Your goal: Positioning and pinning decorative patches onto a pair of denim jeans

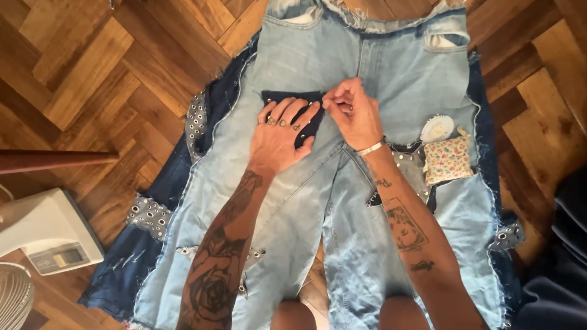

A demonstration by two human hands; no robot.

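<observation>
A pair of light blue jeans [318, 195] lies flat on the wooden floor, over darker denim pieces. A small dark denim patch [292, 96] rests on the jeans near the crotch. My left hand [281, 134] presses flat on that patch, fingers spread, with rings on them. My right hand [353, 113] is pinched at the patch's right edge, fingertips together; whether something small is between them I cannot tell. A silver bracelet sits on my right wrist.
A floral pincushion [448, 159] and a round white tin [437, 128] lie on the jeans' right leg. Dark denim with metal eyelets [197, 119] sticks out at both sides. A white fan base [49, 232] stands at the left, and dark cloth [553, 269] lies at the right.
</observation>
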